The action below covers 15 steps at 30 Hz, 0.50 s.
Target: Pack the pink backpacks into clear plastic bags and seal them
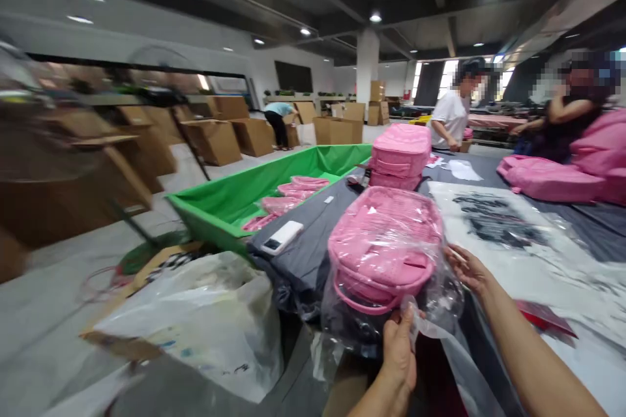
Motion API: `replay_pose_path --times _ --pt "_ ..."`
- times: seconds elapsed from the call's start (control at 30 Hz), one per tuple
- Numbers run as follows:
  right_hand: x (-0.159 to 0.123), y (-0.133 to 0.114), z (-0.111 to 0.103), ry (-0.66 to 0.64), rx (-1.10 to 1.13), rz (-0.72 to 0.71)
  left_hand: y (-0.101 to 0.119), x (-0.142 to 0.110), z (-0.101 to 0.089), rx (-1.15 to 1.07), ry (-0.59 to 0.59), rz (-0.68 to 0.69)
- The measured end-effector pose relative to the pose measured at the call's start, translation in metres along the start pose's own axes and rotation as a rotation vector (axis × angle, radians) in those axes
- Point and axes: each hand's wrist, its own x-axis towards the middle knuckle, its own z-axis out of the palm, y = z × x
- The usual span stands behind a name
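- A pink backpack [384, 234] lies near the front edge of a desk [313, 260] covered in dark cloth, its top handle towards the viewer, wrapped in a clear plastic bag [443, 296].
- The left hand [400, 346], below the backpack's handle, is closed, pinching the bag's loose edge between thumb and fingers.
- The right hand [465, 268] is partly open, fingers loosely curled at the bag's right side; whether it grips the plastic, I cannot tell.
- Just behind stands a second pink backpack [401, 153].
- To the left on the desk lies a white device [282, 238], perhaps a phone.
- Beyond the desk's left edge, a green bin [205, 208] holds pink items in plastic [278, 205].
- A bulging white plastic bag [210, 322] sits at lower left.
- At right, more pink backpacks [550, 179] lie on the desk.
- Farther back are three people and many cardboard boxes [210, 141].
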Motion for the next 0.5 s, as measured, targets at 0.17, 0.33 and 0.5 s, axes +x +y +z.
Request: replay_pose_path --times 0.17,0.33,0.5 --pt "-0.112 0.002 -0.079 0.256 -0.044 0.052 0.002 0.003 -0.01 0.115 -0.029 -0.031" --pt "-0.251 -0.021 -0.191 0.837 -0.487 0.014 -0.006 0.015 -0.026 0.157 -0.007 -0.05" --pt "-0.302 -0.023 -0.281 1.061 -0.835 0.23 -0.015 0.016 -0.03 0.147 0.036 -0.067"
